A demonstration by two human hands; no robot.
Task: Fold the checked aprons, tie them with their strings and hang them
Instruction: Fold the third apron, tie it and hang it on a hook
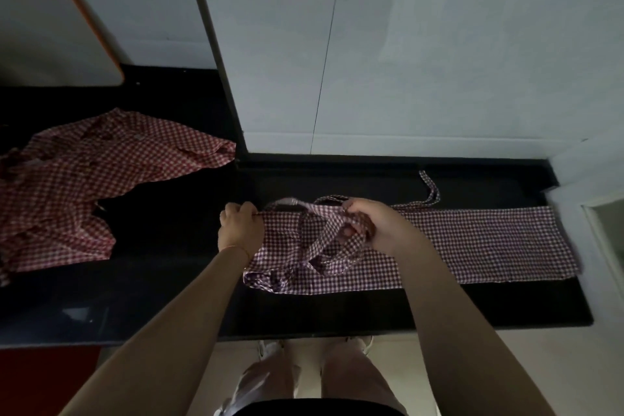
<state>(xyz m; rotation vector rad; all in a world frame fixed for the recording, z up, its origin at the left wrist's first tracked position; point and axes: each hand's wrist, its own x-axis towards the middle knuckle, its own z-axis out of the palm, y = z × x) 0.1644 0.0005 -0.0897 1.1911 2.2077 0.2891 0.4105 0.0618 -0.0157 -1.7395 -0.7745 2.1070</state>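
Observation:
A purple-and-white checked apron (472, 243) lies folded into a long strip across the black counter (169, 297). My left hand (239, 224) pinches the strip's far left corner. Over the left part of the strip, my right hand (378, 224) is closed on the apron's strings (324, 240), which loop and cross there. One more string (430, 191) trails off toward the back right. A red-and-white checked apron (84, 179) lies crumpled on the counter to the left, untouched.
A white board with an orange rim (50, 27) leans on the wall at the back left. A white wall column (405, 61) stands right behind the counter. The counter's front edge runs just before my legs (320, 378). A pale ledge (601, 219) borders the right end.

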